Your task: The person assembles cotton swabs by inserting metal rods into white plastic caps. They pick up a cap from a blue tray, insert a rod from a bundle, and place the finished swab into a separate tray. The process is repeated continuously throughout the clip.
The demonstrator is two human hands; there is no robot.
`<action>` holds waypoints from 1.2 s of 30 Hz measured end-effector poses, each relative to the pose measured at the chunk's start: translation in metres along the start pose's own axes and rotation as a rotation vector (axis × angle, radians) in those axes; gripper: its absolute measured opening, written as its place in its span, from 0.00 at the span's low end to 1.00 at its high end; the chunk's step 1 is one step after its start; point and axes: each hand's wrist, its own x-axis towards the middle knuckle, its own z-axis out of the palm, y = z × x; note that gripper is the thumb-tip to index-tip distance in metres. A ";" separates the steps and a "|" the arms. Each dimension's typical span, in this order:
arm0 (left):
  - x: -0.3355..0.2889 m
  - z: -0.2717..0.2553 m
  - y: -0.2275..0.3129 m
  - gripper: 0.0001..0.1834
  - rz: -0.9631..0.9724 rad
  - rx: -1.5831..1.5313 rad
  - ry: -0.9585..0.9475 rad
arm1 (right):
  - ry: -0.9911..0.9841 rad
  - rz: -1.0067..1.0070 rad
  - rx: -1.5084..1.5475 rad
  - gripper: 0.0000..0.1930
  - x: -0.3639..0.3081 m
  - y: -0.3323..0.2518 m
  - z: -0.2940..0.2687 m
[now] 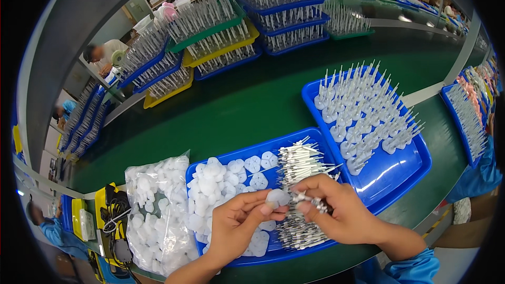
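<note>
My left hand [234, 226] pinches a translucent white round plastic piece [278, 198] between thumb and fingers. Close beside it, my right hand [342, 208] is closed on small thin white-and-metal rods [319, 205]; how many is unclear. Both hands are over a blue tray [247, 150]. Its left side holds a heap of round white plastic pieces [210, 179], and its right side a dense pile of white rods [300, 160]. Another blue tray [381, 179], further right, carries many rods standing upright on white round bases [357, 110].
A clear plastic bag [158, 194] of white pieces lies left of the tray, near a yellow-and-black device with cables [113, 210]. Stacked trays of upright rods [284, 21] line the far side of the green table [236, 94]. Other people sit around.
</note>
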 end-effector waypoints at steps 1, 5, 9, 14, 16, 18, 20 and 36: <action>0.001 -0.001 -0.001 0.14 -0.022 -0.009 0.013 | 0.000 -0.014 0.022 0.12 -0.001 -0.002 0.003; 0.001 -0.002 -0.004 0.09 -0.086 -0.095 0.055 | -0.084 -0.002 -0.101 0.14 -0.002 -0.002 0.001; 0.000 -0.004 -0.006 0.08 -0.074 -0.268 0.026 | -0.049 -0.111 -0.222 0.17 0.000 0.001 0.000; 0.004 -0.006 -0.007 0.06 0.001 -0.264 -0.016 | -0.034 -0.180 -0.300 0.18 -0.002 0.006 0.001; 0.004 -0.006 -0.007 0.07 0.022 -0.251 -0.026 | -0.045 -0.174 -0.316 0.17 -0.003 0.006 0.001; 0.005 -0.005 -0.006 0.07 0.058 -0.209 -0.031 | -0.023 -0.210 -0.297 0.17 -0.003 0.008 0.003; 0.005 -0.006 -0.006 0.08 0.080 -0.171 -0.025 | -0.051 -0.154 -0.236 0.14 -0.003 0.004 0.002; 0.002 -0.006 -0.010 0.15 0.349 0.275 -0.058 | -0.053 -0.046 -0.138 0.09 -0.004 0.005 0.002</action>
